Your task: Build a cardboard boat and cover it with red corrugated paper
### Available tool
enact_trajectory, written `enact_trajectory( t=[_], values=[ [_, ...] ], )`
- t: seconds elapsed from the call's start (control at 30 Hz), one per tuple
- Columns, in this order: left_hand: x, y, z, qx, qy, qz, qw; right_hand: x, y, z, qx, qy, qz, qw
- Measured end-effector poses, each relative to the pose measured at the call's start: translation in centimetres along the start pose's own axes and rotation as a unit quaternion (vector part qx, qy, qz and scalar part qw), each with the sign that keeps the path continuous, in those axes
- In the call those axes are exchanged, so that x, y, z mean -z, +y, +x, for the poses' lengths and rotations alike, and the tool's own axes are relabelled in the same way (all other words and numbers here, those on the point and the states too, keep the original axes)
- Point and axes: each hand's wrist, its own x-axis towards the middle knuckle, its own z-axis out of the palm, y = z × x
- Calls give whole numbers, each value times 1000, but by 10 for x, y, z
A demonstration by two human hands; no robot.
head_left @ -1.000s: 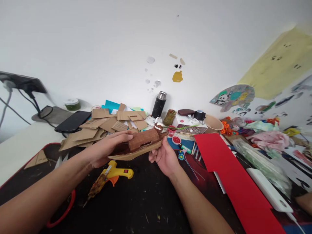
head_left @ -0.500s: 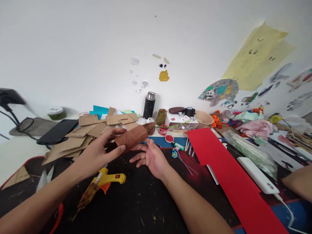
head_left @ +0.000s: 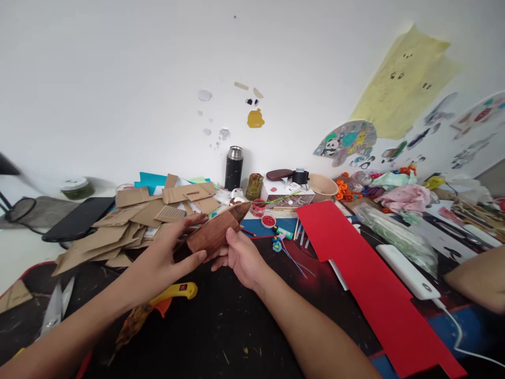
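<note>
At far left on the pale tabletop (head_left: 31, 246), a squat greenish jar (head_left: 74, 188) with a whitish lid; a little nearer, a smooth, flat black slab (head_left: 77, 220). Near left, steel scissors (head_left: 57, 308) with parted blades, on a scuffed black mat (head_left: 221, 337). Farther back, a heap of flat tan cardboard (head_left: 110, 234), matte, straight-cut, ribbed in one spot. Nearer, partly hidden by the left forearm, a yellow plastic glue gun (head_left: 179, 292) with an orange trigger and a browned, crusty front.

Mid-scene, above the mat, a brown piece (head_left: 215, 231): grainy, curved, tapering to a point at its far right end. Held between both hands: left hand (head_left: 155, 266) around the left end, thumb along the near side, fingers spread over the far side; right hand (head_left: 246, 260) at the right part, thumb on the near face, fingers bent underneath and partly hidden.

Beyond, a black cylindrical flask (head_left: 234, 171) with a shiny metal neck. Farther right, a shallow beige bowl (head_left: 323, 185), then a long, smooth red card (head_left: 355, 273) with stepped edges, a crinkled clear bag (head_left: 398, 237) and a glossy white bar (head_left: 408, 271) with rounded corners. At far right, another person's forearm (head_left: 479, 279).
</note>
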Motion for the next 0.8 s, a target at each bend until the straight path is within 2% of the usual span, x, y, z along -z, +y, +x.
enact_trajectory(
  t=[0.2,0.43,0.8],
  values=[
    [3,6,3,53,1,-16,998,-3,1,-2,-7,0,-6,1000],
    [2,2,0,4,0,60,998,-2,3,-2,-8,15,6,1000],
    [-2,2,2,-4,8,90,996,-6,4,-3,-13,-8,-37,999]
  ],
)
